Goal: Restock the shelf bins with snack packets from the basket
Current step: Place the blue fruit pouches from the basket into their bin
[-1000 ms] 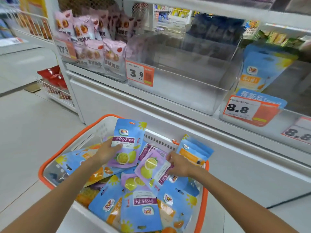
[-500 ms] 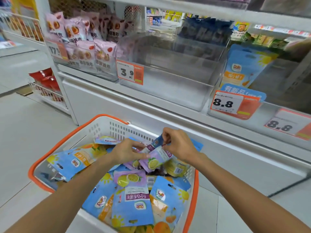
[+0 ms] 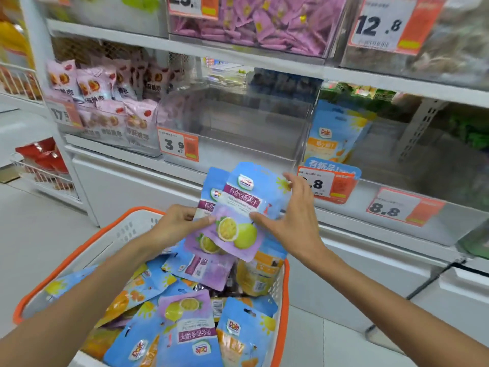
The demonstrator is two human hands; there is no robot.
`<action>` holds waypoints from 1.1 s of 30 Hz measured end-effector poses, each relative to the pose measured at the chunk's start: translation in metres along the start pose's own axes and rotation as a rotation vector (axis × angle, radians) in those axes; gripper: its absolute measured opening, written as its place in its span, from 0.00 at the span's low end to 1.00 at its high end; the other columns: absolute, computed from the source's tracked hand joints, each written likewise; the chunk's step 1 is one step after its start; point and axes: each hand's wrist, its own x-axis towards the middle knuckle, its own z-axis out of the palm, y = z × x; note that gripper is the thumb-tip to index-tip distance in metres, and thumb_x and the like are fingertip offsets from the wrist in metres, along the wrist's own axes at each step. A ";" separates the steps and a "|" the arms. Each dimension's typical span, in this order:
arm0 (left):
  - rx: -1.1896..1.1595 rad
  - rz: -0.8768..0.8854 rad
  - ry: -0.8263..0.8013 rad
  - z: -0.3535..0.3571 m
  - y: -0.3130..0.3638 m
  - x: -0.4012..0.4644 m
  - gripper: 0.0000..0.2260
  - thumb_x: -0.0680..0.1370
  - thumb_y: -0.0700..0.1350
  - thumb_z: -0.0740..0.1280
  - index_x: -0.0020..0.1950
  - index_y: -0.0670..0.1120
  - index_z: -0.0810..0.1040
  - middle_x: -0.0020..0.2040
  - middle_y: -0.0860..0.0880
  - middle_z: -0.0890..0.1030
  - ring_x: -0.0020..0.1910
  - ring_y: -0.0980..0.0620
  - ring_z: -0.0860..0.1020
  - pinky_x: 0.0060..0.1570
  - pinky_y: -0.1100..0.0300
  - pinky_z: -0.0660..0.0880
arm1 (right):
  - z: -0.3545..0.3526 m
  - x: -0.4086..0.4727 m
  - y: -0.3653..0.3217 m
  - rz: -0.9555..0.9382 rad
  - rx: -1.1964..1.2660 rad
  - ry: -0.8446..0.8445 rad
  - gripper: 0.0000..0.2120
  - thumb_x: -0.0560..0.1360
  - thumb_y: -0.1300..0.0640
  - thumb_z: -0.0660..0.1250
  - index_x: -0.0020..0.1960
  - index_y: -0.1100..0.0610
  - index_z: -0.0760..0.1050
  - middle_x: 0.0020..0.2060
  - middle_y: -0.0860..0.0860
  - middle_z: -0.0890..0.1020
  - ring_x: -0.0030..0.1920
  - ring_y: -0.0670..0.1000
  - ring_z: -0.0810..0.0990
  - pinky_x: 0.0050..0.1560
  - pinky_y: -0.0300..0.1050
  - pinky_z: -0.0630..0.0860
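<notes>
Step in hand: gathering a small stack, I'd say, two blue-and-purple passion-fruit snack packets (image 3: 239, 207) held up above the orange-rimmed white plastic basket (image 3: 127, 229), faces toward the camera, one overlapping the other.

Left hand: the left hand (image 3: 174, 226) pinches the lower left of the pair, thumb on the front of the purple panel, fingers behind.

Right hand: the right hand (image 3: 293, 221) is spread, fingers straight along the right edge of the front packet and thumb on its face, steadying more than clutching.

Where the goods are: the two packets hang between basket and shelf, just below the clear empty plastic shelf bin (image 3: 238, 133) with the orange "3.9" price tag (image 3: 178, 144). Plenty more blue packets lie heaped in the basket.

Neighbours: the clear bin to the right holds one blue-and-orange Dole pouch (image 3: 336, 133) behind an "8.8" tag; pink date packets (image 3: 111, 107) fill the bin to the left.

Next move calls for: lifting the pair up and over the front wall of a bin and setting them upright. Which bin suits this flavour I can't tell from the tags.

Watch for: the rear packet sliding out of that light grip.
</notes>
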 end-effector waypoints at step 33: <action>-0.118 0.059 -0.193 0.214 0.224 0.133 0.11 0.80 0.42 0.63 0.62 0.46 0.75 0.51 0.48 0.81 0.41 0.53 0.80 0.38 0.63 0.79 | -0.257 0.096 0.099 0.909 0.962 0.091 0.06 0.77 0.56 0.65 0.45 0.59 0.75 0.26 0.52 0.81 0.24 0.48 0.80 0.25 0.34 0.76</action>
